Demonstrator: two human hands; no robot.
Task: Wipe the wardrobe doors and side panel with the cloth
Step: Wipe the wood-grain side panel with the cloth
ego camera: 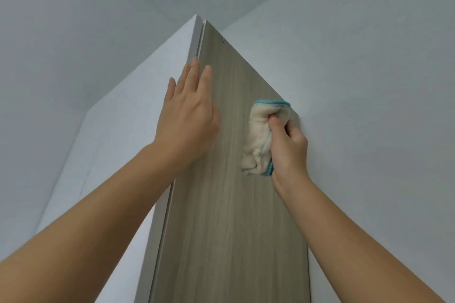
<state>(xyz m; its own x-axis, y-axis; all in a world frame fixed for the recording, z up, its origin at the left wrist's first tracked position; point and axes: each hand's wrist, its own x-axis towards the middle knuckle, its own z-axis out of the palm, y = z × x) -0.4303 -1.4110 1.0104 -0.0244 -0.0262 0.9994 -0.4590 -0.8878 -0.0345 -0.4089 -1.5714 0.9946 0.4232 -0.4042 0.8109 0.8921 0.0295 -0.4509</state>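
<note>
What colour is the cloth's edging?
Blue-green trim on a cream cloth, gripped by the right hand; seen in the head view.

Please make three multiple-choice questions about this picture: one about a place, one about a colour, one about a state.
1. Where is the cloth? A) against the wood-grain side panel B) on the ceiling C) on a shelf
2. What colour is its trim? A) red B) blue C) black
3. How is the left hand? A) a fist B) open, flat on the panel C) gripping the cloth
1 A: the right hand presses it to the panel. 2 B: blue edging shows on the cream cloth. 3 B: its fingers lie straight.
</note>
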